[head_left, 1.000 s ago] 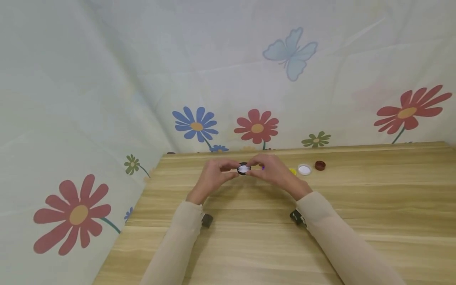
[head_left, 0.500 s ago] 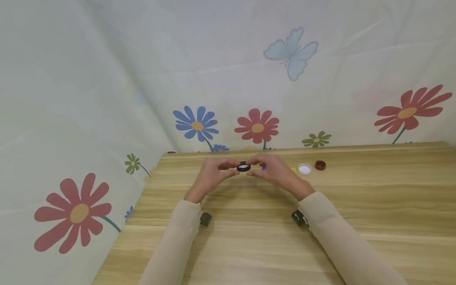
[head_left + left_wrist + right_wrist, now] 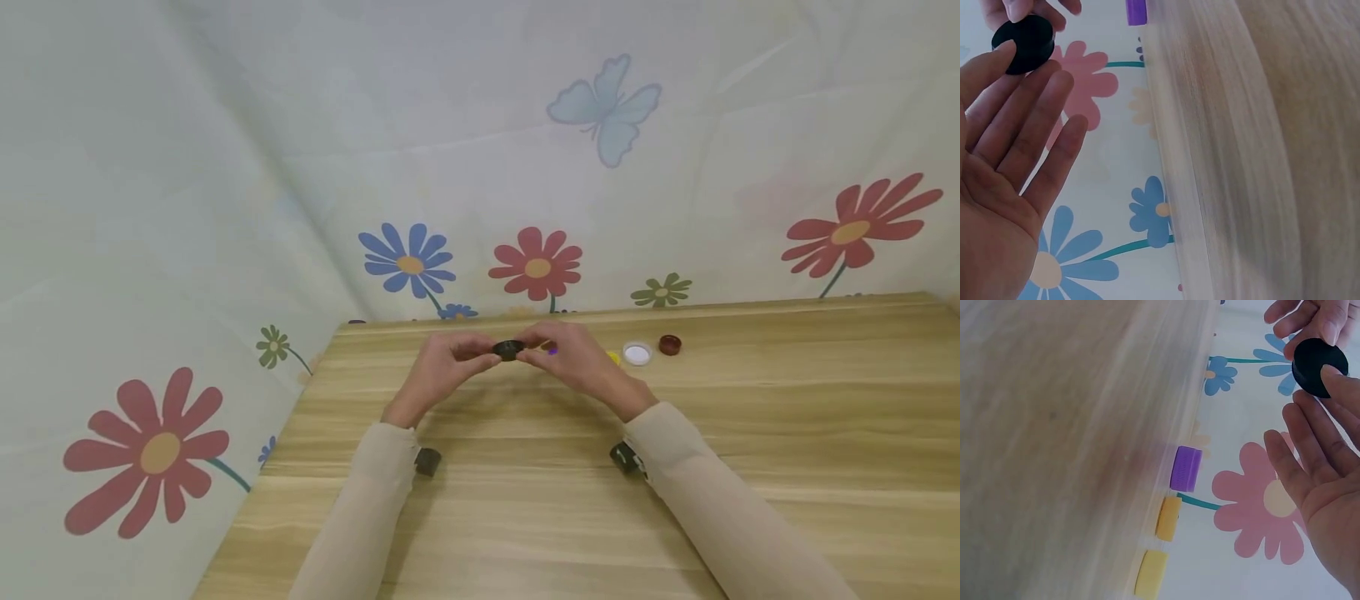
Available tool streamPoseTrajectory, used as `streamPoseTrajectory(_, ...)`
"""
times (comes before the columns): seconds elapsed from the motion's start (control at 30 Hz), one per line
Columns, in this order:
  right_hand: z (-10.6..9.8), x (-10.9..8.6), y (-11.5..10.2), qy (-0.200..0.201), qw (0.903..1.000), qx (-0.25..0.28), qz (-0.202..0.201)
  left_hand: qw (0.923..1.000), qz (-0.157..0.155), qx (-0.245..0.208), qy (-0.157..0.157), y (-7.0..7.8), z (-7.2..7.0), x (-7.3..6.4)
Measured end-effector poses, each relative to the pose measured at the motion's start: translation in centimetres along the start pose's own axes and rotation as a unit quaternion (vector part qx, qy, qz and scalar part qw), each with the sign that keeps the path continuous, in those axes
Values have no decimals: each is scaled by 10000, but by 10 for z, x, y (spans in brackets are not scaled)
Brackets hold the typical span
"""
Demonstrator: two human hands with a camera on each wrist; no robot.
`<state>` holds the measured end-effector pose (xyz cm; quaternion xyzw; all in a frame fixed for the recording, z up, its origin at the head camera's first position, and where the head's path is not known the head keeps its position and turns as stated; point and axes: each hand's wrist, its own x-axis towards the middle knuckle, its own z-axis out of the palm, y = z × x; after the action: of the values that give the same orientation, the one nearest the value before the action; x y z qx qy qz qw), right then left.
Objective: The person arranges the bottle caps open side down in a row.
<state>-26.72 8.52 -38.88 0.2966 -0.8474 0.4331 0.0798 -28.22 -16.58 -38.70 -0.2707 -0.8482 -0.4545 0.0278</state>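
A round black bottle cap (image 3: 508, 351) is held above the table between both hands. My left hand (image 3: 441, 368) pinches its left side with thumb and fingers, while my right hand (image 3: 576, 360) pinches the right side. From the left wrist view, the thumb lies on the flat dark face of the black cap (image 3: 1034, 47), and the other fingers extend behind it. A similar pinch shows in the right wrist view, with the right thumb on the black cap (image 3: 1316, 367). The cap's white inside is turned out of sight.
Right of the hands, a purple cap (image 3: 552, 352), a yellow cap (image 3: 613, 357), a white cap (image 3: 637, 354) and a dark red cap (image 3: 670, 344) lie on the wooden table (image 3: 525, 517). An orange cap (image 3: 1169, 519) shows in the right wrist view. Behind hangs a flowered cloth (image 3: 465, 167).
The black cap has tilted over between the fingers: its white inside showed earlier, and now its dark outer surface faces the head camera. Both hands keep their hold in nearly the same place.
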Motion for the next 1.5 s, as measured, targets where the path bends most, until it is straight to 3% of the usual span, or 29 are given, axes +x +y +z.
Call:
streamPoseTrajectory(0.23, 1, 2, 0, 67, 9999, 69, -43, 9999, 18, 36, 97, 0, 0, 0)
streamPoseTrajectory(0.57, 4, 1, 1, 51, 9996, 246, 149, 9986, 415, 273, 205, 1, 2, 1)
streamPoseTrajectory(1.03, 9, 0, 1, -64, 9990, 325, 293, 9956, 694, 623, 48, -1, 3, 1)
streamPoseTrajectory(1.5, 9, 0, -1, -412, 9976, 401, 381, 9957, 404, 799, -233, 0, 2, 0)
